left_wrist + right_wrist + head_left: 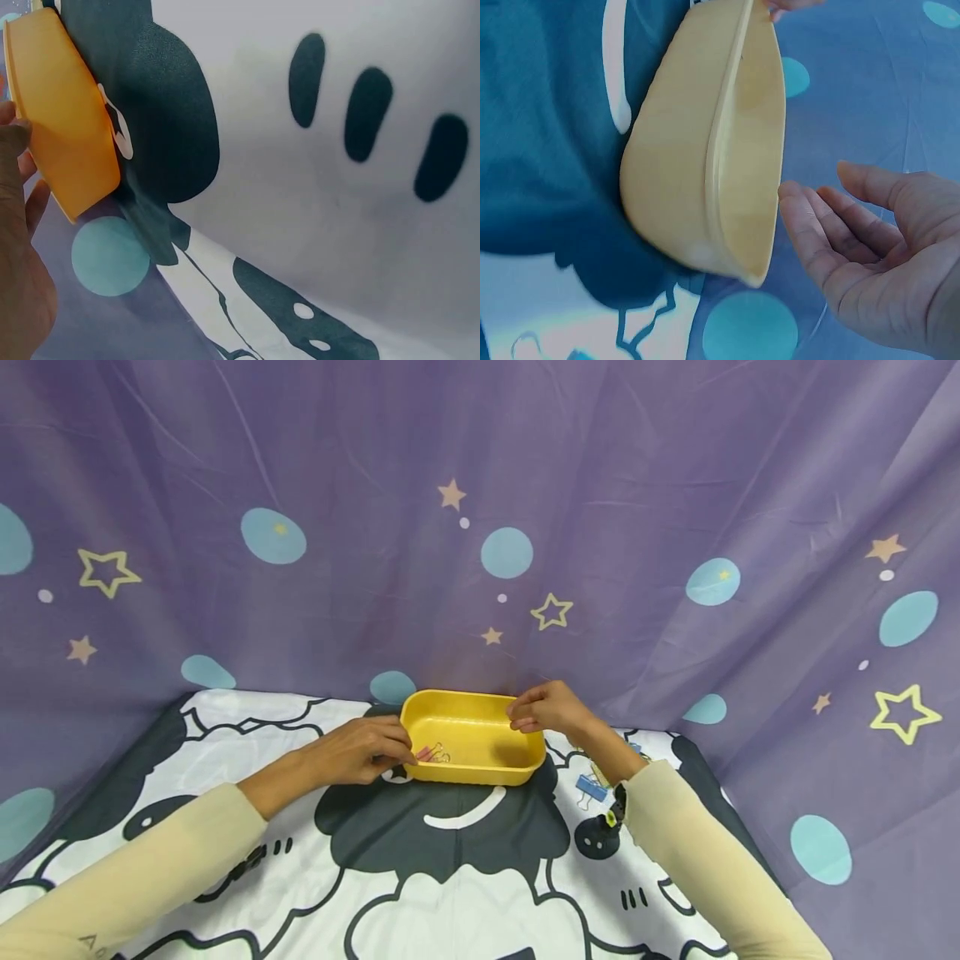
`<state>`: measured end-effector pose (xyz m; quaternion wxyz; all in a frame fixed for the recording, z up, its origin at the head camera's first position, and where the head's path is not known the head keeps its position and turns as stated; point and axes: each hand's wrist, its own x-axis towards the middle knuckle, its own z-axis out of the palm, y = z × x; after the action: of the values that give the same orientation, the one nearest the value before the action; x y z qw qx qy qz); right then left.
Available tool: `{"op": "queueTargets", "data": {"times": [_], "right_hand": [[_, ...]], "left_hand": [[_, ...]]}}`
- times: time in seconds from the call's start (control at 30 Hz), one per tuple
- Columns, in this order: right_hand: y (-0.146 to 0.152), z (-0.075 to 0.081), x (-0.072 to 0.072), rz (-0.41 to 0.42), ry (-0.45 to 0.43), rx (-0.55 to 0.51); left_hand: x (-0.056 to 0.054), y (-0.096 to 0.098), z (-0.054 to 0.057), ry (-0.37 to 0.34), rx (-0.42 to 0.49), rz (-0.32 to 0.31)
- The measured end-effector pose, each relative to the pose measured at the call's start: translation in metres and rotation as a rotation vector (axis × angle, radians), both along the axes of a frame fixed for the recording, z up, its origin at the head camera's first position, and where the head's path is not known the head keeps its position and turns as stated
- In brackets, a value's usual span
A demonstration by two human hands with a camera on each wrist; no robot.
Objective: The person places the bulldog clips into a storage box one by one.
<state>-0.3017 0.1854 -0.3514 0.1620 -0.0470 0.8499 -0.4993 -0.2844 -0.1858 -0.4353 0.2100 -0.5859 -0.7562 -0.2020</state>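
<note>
A yellow plastic basket (pixel 472 774) stands at the back of the table against the curtain. At its left end my left hand (pixel 367 750) grips the rim, with fingertips over the edge, as the left wrist view also shows beside the basket's wall (pixel 67 112). Pink binder clips (pixel 429 752) lie inside, at the near left corner. My right hand (pixel 551 706) is over the far right end of the basket; in the right wrist view its fingers are loosely bent, nothing visible in them, fingertips beside the rim (pixel 780 150).
Right of the basket, a blue binder clip (pixel 591 787) lies on the cloth (pixel 465 918), with more small items partly hidden under my right forearm. A dark and yellow-green item (pixel 612 815) lies by that sleeve. The purple curtain (pixel 360 527) rises directly behind the basket.
</note>
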Motion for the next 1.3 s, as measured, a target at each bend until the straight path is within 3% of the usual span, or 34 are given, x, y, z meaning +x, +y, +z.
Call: {"op": "queueTargets", "data": {"times": [0.33, 0.6, 1.17, 1.3], "right_hand": [[0.048, 0.002, 0.002, -0.058, -0.012, -0.066], [0.082, 0.005, 0.011, -0.057, 0.003, -0.043], [0.129, -0.007, 0.029, -0.096, 0.018, -0.068], [0.138, -0.01, 0.03, -0.12, 0.029, -0.031]], "left_hand": [[0.0, 0.002, 0.003, -0.032, -0.019, 0.016], [0.002, 0.002, 0.005, -0.071, -0.042, 0.035], [0.002, 0.003, 0.007, -0.088, -0.072, 0.047], [0.002, 0.004, 0.008, -0.096, -0.081, 0.049]]}}
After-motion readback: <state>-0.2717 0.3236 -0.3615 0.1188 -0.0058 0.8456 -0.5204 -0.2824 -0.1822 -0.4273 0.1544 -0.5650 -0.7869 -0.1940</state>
